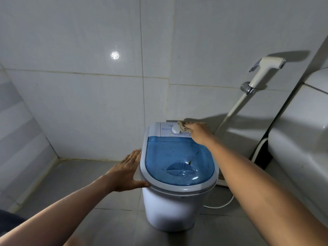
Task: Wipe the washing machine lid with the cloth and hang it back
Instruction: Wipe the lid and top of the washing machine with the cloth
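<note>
A small white washing machine [170,210] stands on the floor against the tiled wall. Its lid [177,160] is translucent blue with a grey rim and carries dark specks. Behind the lid is a white control panel with a round dial [176,129]. My right hand [198,132] holds a beige cloth [182,126] on the panel, just right of the dial. My left hand [126,171] rests flat against the machine's left side, fingers straight, thumb touching the grey rim.
A bidet sprayer [262,71] hangs in a wall holder at the right, its hose [229,114] running down behind the machine. A white toilet tank [301,132] fills the right edge. Grey floor tiles [79,183] lie open to the left.
</note>
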